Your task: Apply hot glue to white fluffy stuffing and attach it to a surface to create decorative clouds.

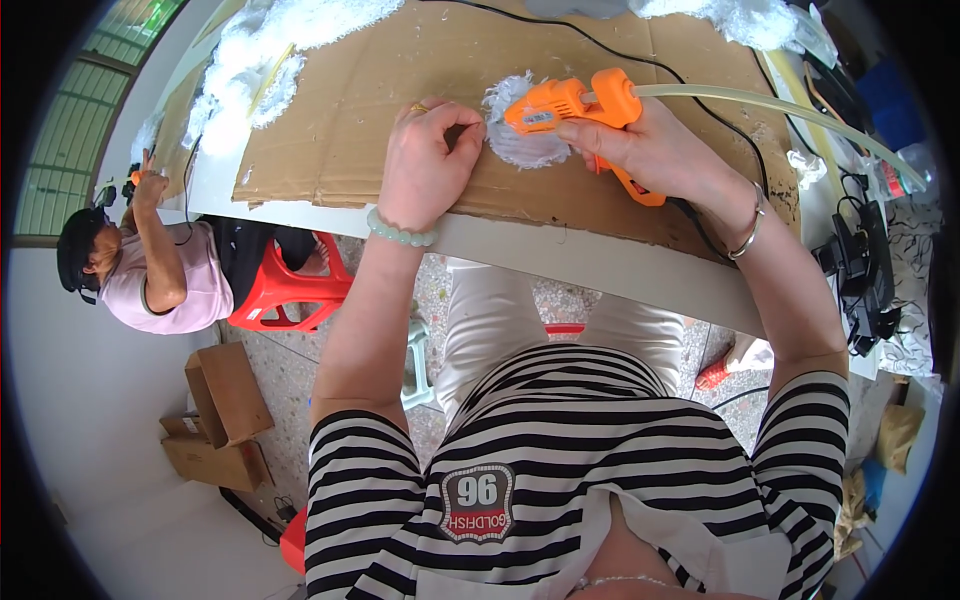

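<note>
Wrapping fingers round an orange glue gun [558, 103], my right hand [655, 150] points it left, its nose over a fluffy white piece [528, 152]. My left hand [430, 165] curls by that piece's left side; I can't tell if it pinches anything. The piece lies on the cardboard [330, 140], toward its near edge.

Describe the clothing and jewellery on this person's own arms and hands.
The short sleeves have black and white horizontal stripes. The ungloved left hand wears a gold-coloured ring, with a pale green beaded bracelet at its wrist. The right hand is also ungloved; a slim silver-coloured bangle circles its wrist.
</note>
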`<state>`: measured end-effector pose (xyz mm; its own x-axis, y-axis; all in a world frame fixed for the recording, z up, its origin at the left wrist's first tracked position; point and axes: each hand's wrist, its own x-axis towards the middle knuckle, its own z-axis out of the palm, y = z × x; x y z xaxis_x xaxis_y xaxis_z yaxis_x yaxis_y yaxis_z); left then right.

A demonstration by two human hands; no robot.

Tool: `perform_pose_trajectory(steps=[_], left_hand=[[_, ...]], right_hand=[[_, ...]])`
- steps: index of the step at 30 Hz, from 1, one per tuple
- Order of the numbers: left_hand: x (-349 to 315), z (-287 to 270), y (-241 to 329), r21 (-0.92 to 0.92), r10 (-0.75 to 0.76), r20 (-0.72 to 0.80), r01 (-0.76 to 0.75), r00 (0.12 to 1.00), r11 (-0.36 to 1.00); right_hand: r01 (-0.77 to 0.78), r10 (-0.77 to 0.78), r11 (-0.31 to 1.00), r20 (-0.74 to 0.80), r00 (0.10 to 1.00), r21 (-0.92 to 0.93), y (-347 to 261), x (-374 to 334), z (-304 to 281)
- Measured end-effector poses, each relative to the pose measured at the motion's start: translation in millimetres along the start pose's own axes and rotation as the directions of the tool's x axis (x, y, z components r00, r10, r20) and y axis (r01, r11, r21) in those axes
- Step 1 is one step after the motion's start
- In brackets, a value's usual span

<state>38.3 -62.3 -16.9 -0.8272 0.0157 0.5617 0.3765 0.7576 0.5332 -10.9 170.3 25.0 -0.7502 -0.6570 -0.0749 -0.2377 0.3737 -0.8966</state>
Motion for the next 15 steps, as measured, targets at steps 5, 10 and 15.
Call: perform_pose_trajectory(steps=[5,10,15], left_hand=[[1.1,-1.4,2.6,0.011,-0.003,0.003,0.003,1.0,1.0],[0.6,-0.5,1.6,0.019,0.003,-0.002,-0.003,1.0,1.0],[1.2,-0.2,-0.1,0.005,-0.006,-0.007,0.006,1.0,1.0]], right_hand=[[-0.002,0.002,1.0,0.018,1.0,-0.019,-1.3,-3.6,-2.3],[-0.008,0.008,1.0,0.021,1.0,-0.03,-0.8,-6.3,-2.6],[-0.029,0.032,0.996,0.038,0.999,-0.079,-4.2,-9.2,-5.3]])
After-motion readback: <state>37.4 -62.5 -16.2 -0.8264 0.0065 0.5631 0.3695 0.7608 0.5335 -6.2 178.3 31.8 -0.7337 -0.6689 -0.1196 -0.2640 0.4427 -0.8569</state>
